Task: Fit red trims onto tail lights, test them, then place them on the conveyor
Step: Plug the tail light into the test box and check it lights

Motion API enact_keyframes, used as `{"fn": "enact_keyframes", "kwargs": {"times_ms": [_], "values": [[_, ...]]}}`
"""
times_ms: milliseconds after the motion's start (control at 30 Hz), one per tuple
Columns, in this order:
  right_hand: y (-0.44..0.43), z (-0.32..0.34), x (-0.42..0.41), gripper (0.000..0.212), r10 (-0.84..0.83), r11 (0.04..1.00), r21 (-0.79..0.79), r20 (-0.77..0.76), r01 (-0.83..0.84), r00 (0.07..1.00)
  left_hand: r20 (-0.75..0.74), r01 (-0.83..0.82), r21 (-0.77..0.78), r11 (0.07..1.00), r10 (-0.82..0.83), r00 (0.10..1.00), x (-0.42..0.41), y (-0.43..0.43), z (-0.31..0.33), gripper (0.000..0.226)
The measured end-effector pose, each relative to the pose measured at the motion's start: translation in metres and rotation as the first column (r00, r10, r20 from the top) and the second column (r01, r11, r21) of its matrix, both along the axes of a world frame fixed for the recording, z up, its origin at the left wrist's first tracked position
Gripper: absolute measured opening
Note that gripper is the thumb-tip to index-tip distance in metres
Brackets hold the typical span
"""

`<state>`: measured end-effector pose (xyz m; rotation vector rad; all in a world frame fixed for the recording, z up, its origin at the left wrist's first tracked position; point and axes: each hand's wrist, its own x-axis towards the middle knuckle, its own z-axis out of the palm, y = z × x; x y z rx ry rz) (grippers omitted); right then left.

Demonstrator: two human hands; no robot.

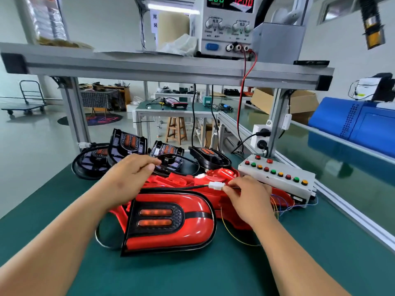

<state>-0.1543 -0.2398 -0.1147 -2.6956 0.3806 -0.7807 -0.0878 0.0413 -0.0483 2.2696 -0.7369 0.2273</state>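
Workbench with a green mat, seen from the wearer's head. At its centre lies a tail light [168, 223] already wearing its glossy red trim, face up; everything below is placed from this lamp.

Just behind it sits a heap of loose red trims [188, 180], and further behind, a row of bare black lamps [128, 142] with no trim. Behind it and to the right stands a white test box [277, 175] with red, green and amber buttons. A power supply [228, 24] sits on the shelf high above. Far to the right runs the green conveyor [346, 167].

The right hand [249, 198], just right of the lamp, pinches a white plug [217, 185] between thumb and forefinger. A black cable leads from the plug toward the lamp, and thin coloured wires trail toward the box. The left hand [130, 178] hovers behind the lamp, fingers curled with thumb meeting forefinger; whether it holds anything cannot be told.

This looks like the testing step, with fitting done for this lamp. Whether the plug is fully joined is unclear. The supply's current display reads zero. The next move likely calls for seating the plug firmly and pressing the box buttons, before carrying the lamp right to the conveyor.
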Motion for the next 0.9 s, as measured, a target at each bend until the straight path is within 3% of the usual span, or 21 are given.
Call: {"fn": "enact_keyframes", "kwargs": {"times_ms": [33,133,200,367,467,567,700,800,900], "values": [[0.000,-0.001,0.002,0.024,-0.017,1.000,0.005,0.001,0.017,1.000,-0.091,0.044,0.025,0.999,-0.042,0.995,-0.005,0.018,-0.007,0.037],[0.002,-0.002,0.003,0.023,-0.043,0.998,0.039,0.058,0.041,0.997,-0.293,0.267,0.350,0.898,-0.166,0.941,-0.020,0.048,-0.031,0.121],[0.002,-0.002,0.002,0.023,-0.051,0.998,0.052,0.076,0.047,0.996,-0.284,0.314,0.450,0.836,-0.199,0.938,-0.024,0.049,-0.045,0.140],[0.000,0.001,-0.005,0.014,-0.046,0.997,0.071,0.160,0.035,0.986,-0.209,0.273,0.315,0.909,-0.214,0.954,-0.022,0.042,-0.054,0.148],[-0.004,0.008,-0.002,0.016,-0.120,0.993,-0.001,0.161,0.122,0.980,-0.118,0.246,0.285,0.926,-0.221,0.968,-0.020,0.035,-0.060,0.148],[-0.011,0.014,0.012,0.046,-0.203,0.976,-0.099,-0.071,0.196,0.977,-0.089,0.251,0.249,0.935,-0.236,0.968,-0.016,0.029,-0.065,0.148],[-0.021,0.022,0.033,0.104,-0.160,0.980,-0.176,-0.412,0.094,0.897,-0.176,0.283,0.237,0.929,-0.245,0.953,-0.010,0.034,-0.066,0.154],[-0.028,0.029,0.048,0.119,-0.168,0.980,-0.183,-0.513,0.084,0.842,-0.282,0.335,0.289,0.897,-0.255,0.925,-0.007,0.043,-0.064,0.155],[-0.032,0.031,0.059,0.126,-0.189,0.976,-0.200,-0.563,0.089,0.804,-0.275,0.325,0.366,0.872,-0.232,0.933,-0.007,0.046,-0.062,0.153]]}}
